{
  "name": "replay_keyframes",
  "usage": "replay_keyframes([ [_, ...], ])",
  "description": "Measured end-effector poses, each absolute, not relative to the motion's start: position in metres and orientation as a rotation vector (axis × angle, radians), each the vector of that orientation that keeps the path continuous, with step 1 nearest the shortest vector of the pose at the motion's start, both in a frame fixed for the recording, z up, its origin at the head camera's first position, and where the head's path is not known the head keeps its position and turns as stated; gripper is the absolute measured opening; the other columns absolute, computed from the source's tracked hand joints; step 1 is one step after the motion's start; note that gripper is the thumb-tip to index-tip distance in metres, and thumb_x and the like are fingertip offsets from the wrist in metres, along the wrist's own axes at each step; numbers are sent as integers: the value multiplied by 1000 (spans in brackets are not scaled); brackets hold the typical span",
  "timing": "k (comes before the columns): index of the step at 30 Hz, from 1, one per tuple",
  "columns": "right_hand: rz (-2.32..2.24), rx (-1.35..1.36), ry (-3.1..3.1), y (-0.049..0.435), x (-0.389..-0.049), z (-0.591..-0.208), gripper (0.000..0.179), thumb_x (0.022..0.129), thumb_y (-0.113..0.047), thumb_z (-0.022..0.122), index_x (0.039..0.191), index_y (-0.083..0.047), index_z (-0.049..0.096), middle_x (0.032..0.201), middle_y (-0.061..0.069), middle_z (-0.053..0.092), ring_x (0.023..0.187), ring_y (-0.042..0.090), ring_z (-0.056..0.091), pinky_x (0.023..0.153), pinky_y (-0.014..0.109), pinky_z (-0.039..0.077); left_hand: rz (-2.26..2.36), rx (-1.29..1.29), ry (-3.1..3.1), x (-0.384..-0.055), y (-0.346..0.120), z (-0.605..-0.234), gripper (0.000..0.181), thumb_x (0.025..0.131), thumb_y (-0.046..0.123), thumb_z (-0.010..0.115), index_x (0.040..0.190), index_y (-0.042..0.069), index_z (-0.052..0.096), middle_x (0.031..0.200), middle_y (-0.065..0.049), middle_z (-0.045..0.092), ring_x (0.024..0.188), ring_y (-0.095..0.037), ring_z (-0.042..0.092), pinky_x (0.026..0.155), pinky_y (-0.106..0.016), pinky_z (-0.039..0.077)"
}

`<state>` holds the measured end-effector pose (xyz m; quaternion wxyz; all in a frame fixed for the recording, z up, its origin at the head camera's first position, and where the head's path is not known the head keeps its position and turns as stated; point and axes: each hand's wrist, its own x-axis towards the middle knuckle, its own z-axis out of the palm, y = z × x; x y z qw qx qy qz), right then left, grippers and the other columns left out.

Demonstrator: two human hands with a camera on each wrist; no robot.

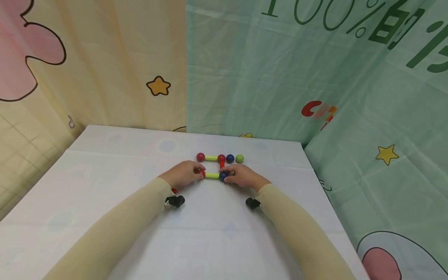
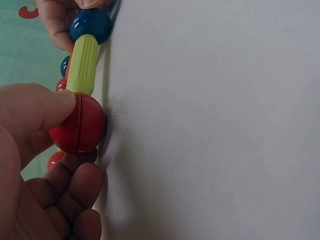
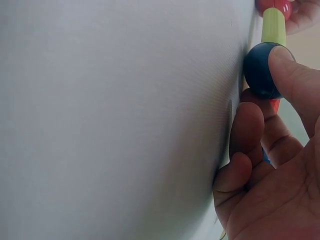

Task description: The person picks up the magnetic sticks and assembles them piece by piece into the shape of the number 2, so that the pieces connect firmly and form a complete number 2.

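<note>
Two hands [image 1: 184, 173] [image 1: 243, 176] pinching, red ball [image 2: 86, 127] left, blue ball [image 3: 259, 71] right (far fingers unclear)

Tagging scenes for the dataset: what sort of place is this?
Probably a makeshift tabletop recording booth: a white-covered table, printed cloths hung behind and beside it, and colourful ball-and-rod toy pieces on top.

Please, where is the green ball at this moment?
In the head view, the green ball lies on the white table beyond the right hand, just right of a blue ball.
</note>
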<state>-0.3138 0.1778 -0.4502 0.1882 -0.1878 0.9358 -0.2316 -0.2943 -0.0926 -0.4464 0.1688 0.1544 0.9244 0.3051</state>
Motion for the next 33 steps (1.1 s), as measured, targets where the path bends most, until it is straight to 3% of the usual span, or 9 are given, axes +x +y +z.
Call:
replay_keyframes([
  [12,-698,-523,2633,174,-320,-448,42,100,-26,74,141,-30,68,145,6,65,112,22,60,111,45,50,889,409,2623,-300,-94,-443,40,104,28,67,143,19,66,134,-7,68,121,-28,57,118,-51,43],
  [18,-668,-521,2652,172,-323,-452,43,101,-28,72,143,-32,67,146,6,65,114,22,60,113,46,50,906,371,2617,-300,-95,-442,41,104,27,67,144,19,65,137,-8,66,127,-30,56,121,-54,41],
  [26,-704,-472,2642,171,-325,-454,44,101,-28,72,145,-33,65,153,7,60,130,25,59,119,50,45,912,358,2613,-302,-95,-445,42,104,27,67,145,19,65,136,-7,67,127,-29,56,120,-53,42],
  [33,-704,-499,2649,173,-327,-457,44,101,-28,72,144,-33,66,152,8,61,127,24,59,117,48,46,904,363,2622,-304,-96,-448,43,104,28,67,146,19,64,137,-7,67,130,-30,56,121,-53,41],
])
